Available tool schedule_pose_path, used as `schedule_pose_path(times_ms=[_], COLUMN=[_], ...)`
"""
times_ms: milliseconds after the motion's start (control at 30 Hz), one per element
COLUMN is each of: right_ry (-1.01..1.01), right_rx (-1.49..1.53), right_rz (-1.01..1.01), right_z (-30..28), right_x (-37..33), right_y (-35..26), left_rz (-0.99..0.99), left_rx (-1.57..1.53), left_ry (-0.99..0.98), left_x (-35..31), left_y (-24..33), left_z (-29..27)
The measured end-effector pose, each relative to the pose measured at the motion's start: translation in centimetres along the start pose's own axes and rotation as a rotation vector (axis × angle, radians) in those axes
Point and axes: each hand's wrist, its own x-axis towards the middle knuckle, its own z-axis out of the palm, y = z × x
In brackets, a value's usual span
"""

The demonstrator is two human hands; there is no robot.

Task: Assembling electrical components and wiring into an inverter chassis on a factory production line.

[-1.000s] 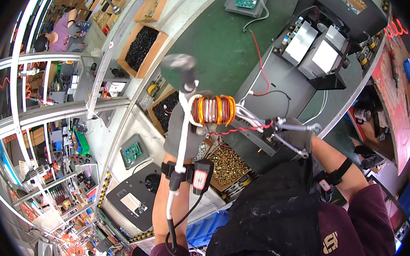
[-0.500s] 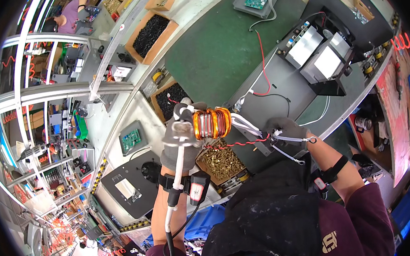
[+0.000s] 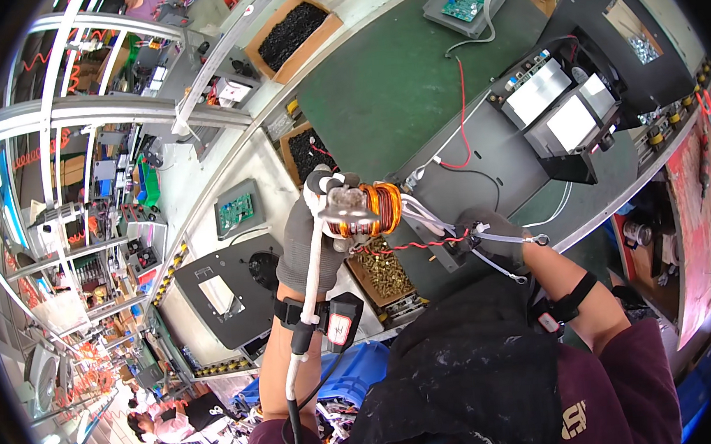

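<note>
While the grey-gloved left hand (image 3: 306, 240) grips a thick coil of copper-orange wire (image 3: 386, 207) above the near part of the green-topped desk (image 3: 371, 97), the grey-gloved right hand (image 3: 492, 235) grasps its white leads (image 3: 425, 213), whose ring-tipped ends stick out past the fingers. Below the coil lie small brass-coloured fittings (image 3: 390, 276). Farther out, a dark grey metal housing (image 3: 479, 164) covers the desk's right part, and a grey tray bearing a green circuit board (image 3: 465, 1) sits at the far edge. Leftward are an open cardboard box (image 3: 313, 52) of black pieces, a flat black panel (image 3: 251, 316) and, beyond, pale metal framing (image 3: 101, 114), red coiled hoses (image 3: 41, 153) and a pink-clad person (image 3: 172, 427).
</note>
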Motion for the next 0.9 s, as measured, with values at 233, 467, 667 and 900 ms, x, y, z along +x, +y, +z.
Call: schedule_pose_path(times_ms=[233, 467, 667, 900], right_ry=[-0.043, -0.017, 0.129, -0.412], right_rx=[-0.43, -0.653, -0.278, 0.659], right_rz=[0.04, 0.176, -0.331, -0.401], right_z=[2.1, 3.5, -2.7, -4.0], right_x=[1.2, 1.0, -2.5, -2.9], right_y=[-1.2, -3.7, -12.6, -11.0], left_rz=[-0.121, 0.137, -0.089, -0.322], left_rx=[-0.125, 0.104, -0.251, -0.19], left_ry=[0.024, -0.034, 0.001, -0.332], left_x=[-1.9, -2.9, -1.0, 4.4], left_y=[1.4, 1.9, 3.7, 5.0], left_z=[-1.0, -0.3, 2.4, 9.5])
